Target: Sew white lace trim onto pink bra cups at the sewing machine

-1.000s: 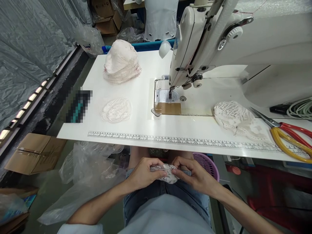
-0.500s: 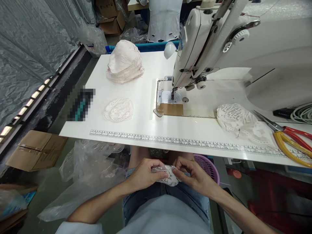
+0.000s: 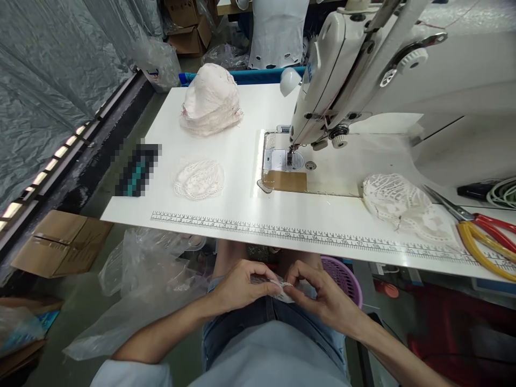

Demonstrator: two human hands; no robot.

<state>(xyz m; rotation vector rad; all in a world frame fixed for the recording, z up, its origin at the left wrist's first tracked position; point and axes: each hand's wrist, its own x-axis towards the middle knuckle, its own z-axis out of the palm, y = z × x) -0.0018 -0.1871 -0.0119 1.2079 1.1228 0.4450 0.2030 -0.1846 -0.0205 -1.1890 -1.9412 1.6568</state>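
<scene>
Over my lap, in front of the table edge, both hands pinch a small piece of white lace fabric [image 3: 284, 293]. My left hand [image 3: 245, 285] grips its left side between thumb and fingers. On the right side, my right hand [image 3: 318, 290] holds the lace with thumb and fingertips. Much of the piece is covered by the fingers. On the table beyond lie a flat lace piece [image 3: 199, 179], a stack of pale cup-shaped fabric [image 3: 210, 100] and more lace pieces [image 3: 397, 204] at the right.
A white sewing machine [image 3: 322, 80] stands on the white table [image 3: 242, 207], which has a printed ruler along its front edge. Scissors [image 3: 475, 226] with red and yellow handles lie at the right. Below are a purple basket [image 3: 342, 277], plastic bags [image 3: 153, 290] and a cardboard box [image 3: 60, 242].
The lace between my hands has been turned and gathered, so less of it shows. My fingertips have come closer together. The view has shifted slightly.
</scene>
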